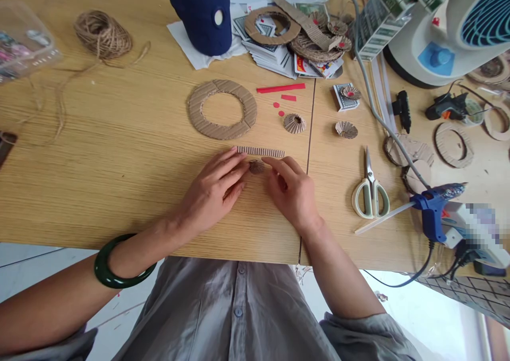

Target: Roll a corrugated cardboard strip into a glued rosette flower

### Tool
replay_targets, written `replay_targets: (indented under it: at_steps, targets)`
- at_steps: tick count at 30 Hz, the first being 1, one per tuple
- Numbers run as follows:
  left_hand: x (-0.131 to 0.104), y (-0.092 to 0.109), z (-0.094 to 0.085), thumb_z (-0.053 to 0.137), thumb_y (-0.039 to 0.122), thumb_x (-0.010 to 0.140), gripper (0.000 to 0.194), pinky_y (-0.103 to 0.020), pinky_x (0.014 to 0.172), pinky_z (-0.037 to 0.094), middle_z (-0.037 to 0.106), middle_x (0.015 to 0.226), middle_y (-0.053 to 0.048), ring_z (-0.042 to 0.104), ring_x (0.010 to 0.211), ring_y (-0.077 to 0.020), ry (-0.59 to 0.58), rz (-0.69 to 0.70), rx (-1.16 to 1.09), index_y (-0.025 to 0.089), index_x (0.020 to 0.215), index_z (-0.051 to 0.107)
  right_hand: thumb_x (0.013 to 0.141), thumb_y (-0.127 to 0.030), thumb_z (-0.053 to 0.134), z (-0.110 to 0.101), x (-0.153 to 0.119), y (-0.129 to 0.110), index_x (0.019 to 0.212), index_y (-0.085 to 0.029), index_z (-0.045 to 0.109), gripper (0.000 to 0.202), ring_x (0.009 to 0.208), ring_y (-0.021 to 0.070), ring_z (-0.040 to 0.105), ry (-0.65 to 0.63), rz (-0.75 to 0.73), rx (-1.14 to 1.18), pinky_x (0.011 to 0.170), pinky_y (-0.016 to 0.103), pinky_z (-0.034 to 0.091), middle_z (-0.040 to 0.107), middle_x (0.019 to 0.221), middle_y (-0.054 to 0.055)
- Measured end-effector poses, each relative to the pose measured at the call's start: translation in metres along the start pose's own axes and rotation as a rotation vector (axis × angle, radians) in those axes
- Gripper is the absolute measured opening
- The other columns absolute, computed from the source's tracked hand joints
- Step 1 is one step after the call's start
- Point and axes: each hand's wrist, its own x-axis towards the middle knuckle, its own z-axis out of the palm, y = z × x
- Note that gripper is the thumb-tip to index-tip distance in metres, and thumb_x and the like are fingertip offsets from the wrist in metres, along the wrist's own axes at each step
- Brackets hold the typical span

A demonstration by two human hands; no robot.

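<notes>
A small pleated cardboard rosette [257, 166] lies on the wooden table between my two hands. Just beyond it is a short corrugated cardboard strip [261, 151]. My left hand [217, 188] rests with fingers stretched out; its fingertips reach the strip's left end and the rosette's left side. From the right, my right hand [292, 188] points its index finger at the rosette's edge, the other fingers loosely curled. Whether that fingertip touches the rosette I cannot tell. Neither hand visibly grasps anything.
Farther back lie a cardboard ring [195, 109], red paper pieces [281, 88] and another rosette [295, 123]. Scissors [370, 186] and a blue glue gun [432, 209] are at right, under a grey cable [368, 95]. Twine [102, 34] sits back left, a dark blue cylinder [201, 16] behind.
</notes>
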Motion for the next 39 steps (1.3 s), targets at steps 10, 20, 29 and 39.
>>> replay_targets:
  at_steps: [10,20,29,39]
  targets:
    - [-0.001,0.0,-0.003,0.058,0.011,0.098,0.047,-0.049,0.119,0.048,0.065,0.142,-0.014,0.056,0.139,-0.027,0.136,0.141,0.064,0.015,0.145,0.056,0.101,-0.014,0.048,0.004,-0.004,-0.001,0.13,-0.022,0.07,0.037,0.088,0.0179,0.063,-0.017,-0.16,-0.361,0.066,0.027,0.049,0.071,0.101,0.007]
    - [0.0,-0.003,0.013,0.047,0.044,0.105,0.072,-0.058,0.128,0.027,0.037,0.164,-0.025,0.027,0.157,-0.0354,-0.123,0.173,0.244,0.002,0.16,0.028,0.1,-0.014,0.048,0.003,-0.003,-0.001,0.127,-0.022,0.072,0.037,0.088,0.0206,0.064,-0.029,-0.152,-0.314,0.069,0.03,0.053,0.07,0.1,0.008]
    - [0.0,0.001,0.011,0.047,0.054,0.104,0.078,-0.058,0.128,0.025,0.038,0.163,-0.024,0.023,0.158,-0.0357,-0.159,0.19,0.292,0.002,0.159,0.03,0.097,-0.01,0.045,-0.002,-0.004,-0.002,0.115,-0.017,0.074,0.035,0.087,0.0182,0.067,0.05,-0.115,-0.138,0.072,0.03,0.056,0.07,0.104,0.009]
    - [0.002,0.002,0.005,0.043,0.059,0.103,0.087,-0.053,0.132,0.019,0.03,0.166,-0.026,0.018,0.16,-0.0349,-0.248,0.25,0.389,-0.006,0.159,0.027,0.097,-0.006,0.05,0.0,-0.008,-0.012,0.125,-0.019,0.07,0.037,0.089,0.0223,0.06,-0.082,-0.133,-0.447,0.059,0.033,0.051,0.072,0.103,0.008]
